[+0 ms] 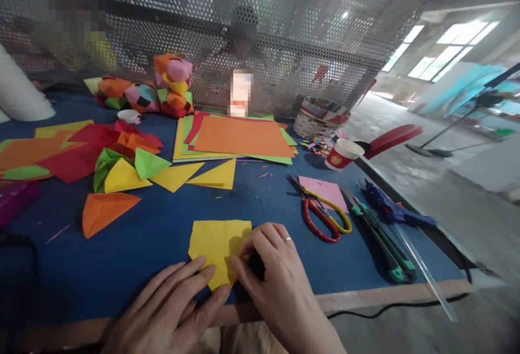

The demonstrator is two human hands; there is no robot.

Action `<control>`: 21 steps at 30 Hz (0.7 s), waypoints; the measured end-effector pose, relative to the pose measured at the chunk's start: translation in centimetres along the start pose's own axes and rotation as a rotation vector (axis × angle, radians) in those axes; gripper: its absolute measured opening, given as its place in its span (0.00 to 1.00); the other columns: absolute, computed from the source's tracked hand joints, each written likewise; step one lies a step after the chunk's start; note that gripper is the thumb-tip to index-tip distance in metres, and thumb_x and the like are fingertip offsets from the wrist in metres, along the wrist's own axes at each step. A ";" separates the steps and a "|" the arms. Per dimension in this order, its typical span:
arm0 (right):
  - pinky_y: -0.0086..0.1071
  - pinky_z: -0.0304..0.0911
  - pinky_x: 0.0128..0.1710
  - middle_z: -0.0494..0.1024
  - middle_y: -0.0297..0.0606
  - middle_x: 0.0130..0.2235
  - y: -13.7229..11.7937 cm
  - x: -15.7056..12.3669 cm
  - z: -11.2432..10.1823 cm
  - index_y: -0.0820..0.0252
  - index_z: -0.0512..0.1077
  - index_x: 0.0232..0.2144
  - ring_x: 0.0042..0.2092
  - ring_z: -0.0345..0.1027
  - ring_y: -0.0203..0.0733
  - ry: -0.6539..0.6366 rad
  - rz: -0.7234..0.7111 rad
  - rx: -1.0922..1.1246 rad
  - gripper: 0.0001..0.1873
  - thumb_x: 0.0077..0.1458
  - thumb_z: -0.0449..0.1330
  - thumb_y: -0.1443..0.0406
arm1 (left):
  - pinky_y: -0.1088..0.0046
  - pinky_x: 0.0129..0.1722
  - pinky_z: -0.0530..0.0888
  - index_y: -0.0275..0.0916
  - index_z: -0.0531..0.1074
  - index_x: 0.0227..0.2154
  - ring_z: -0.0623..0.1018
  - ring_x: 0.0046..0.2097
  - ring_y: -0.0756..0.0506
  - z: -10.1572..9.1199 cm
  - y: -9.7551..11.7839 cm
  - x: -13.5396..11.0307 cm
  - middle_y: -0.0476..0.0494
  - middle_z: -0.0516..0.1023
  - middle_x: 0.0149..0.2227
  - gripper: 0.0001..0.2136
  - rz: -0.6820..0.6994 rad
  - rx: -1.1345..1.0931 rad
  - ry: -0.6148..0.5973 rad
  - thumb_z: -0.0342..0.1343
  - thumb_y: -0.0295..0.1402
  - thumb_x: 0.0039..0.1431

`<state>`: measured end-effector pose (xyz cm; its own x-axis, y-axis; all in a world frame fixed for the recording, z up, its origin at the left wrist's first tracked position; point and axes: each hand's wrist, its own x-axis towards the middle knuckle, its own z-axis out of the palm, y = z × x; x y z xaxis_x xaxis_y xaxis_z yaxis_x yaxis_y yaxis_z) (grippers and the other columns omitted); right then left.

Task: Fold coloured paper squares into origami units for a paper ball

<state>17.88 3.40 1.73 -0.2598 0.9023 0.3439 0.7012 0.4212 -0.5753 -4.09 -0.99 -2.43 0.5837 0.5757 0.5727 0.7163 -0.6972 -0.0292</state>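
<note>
A yellow sheet of paper [219, 240] with folded lower corners lies on the blue table right in front of me. My left hand [179, 300] rests on its lower left side, fingers stretched out and thumb near the bottom tip. At the right edge, my right hand [270, 267] has its thumb and index finger closed on the paper; the bent fingers hide part of that side. Red-and-yellow-handled scissors [325, 213] lie beyond my right hand, over a pink paper [323, 191]. Folded yellow pieces [215, 175] and an orange folded piece [108, 210] lie farther off.
A stack of coloured paper [239, 135] lies at the back centre. Paper shapes [174, 86] stand behind it on the left. To the right are a paper cup [343, 153], a woven basket [320, 116], a green-black cutter [384, 240] and a blue glue gun [394, 205].
</note>
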 end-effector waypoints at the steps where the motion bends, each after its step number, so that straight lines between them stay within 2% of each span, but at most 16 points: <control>1: 0.38 0.62 0.40 0.74 0.34 0.35 0.1 0.0 -0.1 0.56 0.67 0.29 0.42 0.66 0.45 0.002 0.000 -0.002 0.14 0.56 0.68 0.73 | 0.65 0.64 0.69 0.49 0.72 0.61 0.73 0.63 0.45 0.1 -0.1 0.0 0.47 0.80 0.55 0.23 0.015 0.009 0.018 0.46 0.24 0.69; 3: 0.38 0.62 0.41 0.74 0.34 0.35 0.3 0.0 -0.3 0.56 0.67 0.30 0.42 0.66 0.45 -0.006 0.003 -0.002 0.13 0.56 0.68 0.73 | 0.65 0.63 0.70 0.47 0.72 0.61 0.75 0.61 0.44 0.2 -0.3 0.0 0.46 0.80 0.54 0.22 0.042 0.024 0.041 0.46 0.26 0.69; 7: 0.39 0.63 0.42 0.75 0.34 0.36 0.4 0.0 -0.6 0.56 0.68 0.32 0.43 0.66 0.46 -0.038 0.016 0.007 0.11 0.58 0.68 0.71 | 0.64 0.63 0.72 0.47 0.71 0.62 0.76 0.61 0.44 -0.1 -0.1 0.0 0.45 0.80 0.55 0.24 0.013 0.017 0.014 0.42 0.25 0.69; 14: 0.42 0.60 0.43 0.76 0.34 0.38 -0.3 0.3 -0.7 0.56 0.69 0.32 0.45 0.66 0.48 -0.076 0.025 0.003 0.12 0.56 0.70 0.70 | 0.70 0.69 0.63 0.34 0.72 0.59 0.74 0.63 0.48 -0.6 -0.2 0.0 0.44 0.80 0.57 0.24 0.023 -0.035 0.045 0.43 0.21 0.63; 17: 0.43 0.59 0.43 0.76 0.34 0.39 -0.4 0.4 -0.5 0.56 0.68 0.30 0.46 0.66 0.49 -0.091 0.036 -0.030 0.12 0.56 0.70 0.69 | 0.71 0.69 0.62 0.36 0.73 0.57 0.74 0.63 0.49 -0.9 -0.2 0.1 0.45 0.79 0.58 0.22 -0.008 -0.053 0.042 0.43 0.21 0.63; 21: 0.43 0.58 0.43 0.75 0.35 0.38 -0.4 0.4 -0.4 0.56 0.68 0.30 0.46 0.66 0.49 -0.089 0.033 -0.041 0.12 0.58 0.69 0.68 | 0.69 0.69 0.64 0.40 0.75 0.54 0.72 0.65 0.47 -1.0 -0.2 0.1 0.45 0.78 0.58 0.21 0.023 -0.055 0.021 0.44 0.22 0.64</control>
<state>17.74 3.58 2.42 -0.2932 0.9210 0.2566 0.7364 0.3887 -0.5537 -4.53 -1.18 -1.52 0.5909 0.5510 0.5892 0.6805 -0.7327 0.0027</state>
